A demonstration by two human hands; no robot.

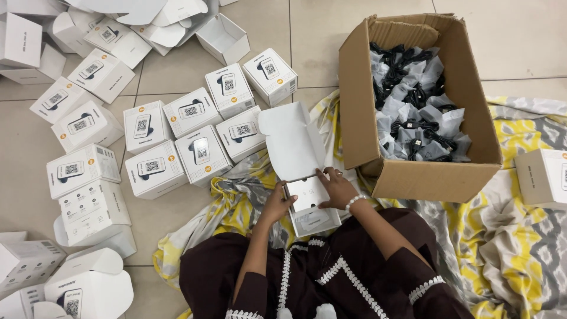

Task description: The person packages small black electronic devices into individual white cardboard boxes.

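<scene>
A small white box (312, 217) with its lid (290, 140) flipped up rests on my lap, over a dark garment with white trim. My left hand (276, 205) grips the box's left side. My right hand (338, 188), with a beaded bracelet at the wrist, presses a flat white device (307, 192) that sits in the box's mouth. Both hands touch the box and each other's side of it.
A large brown cardboard carton (425, 171) full of bagged black cables stands at the right on a yellow and grey cloth (508, 236). Several closed white boxes (155, 168) lie on the tiled floor at the left. Another white box (542, 176) sits far right.
</scene>
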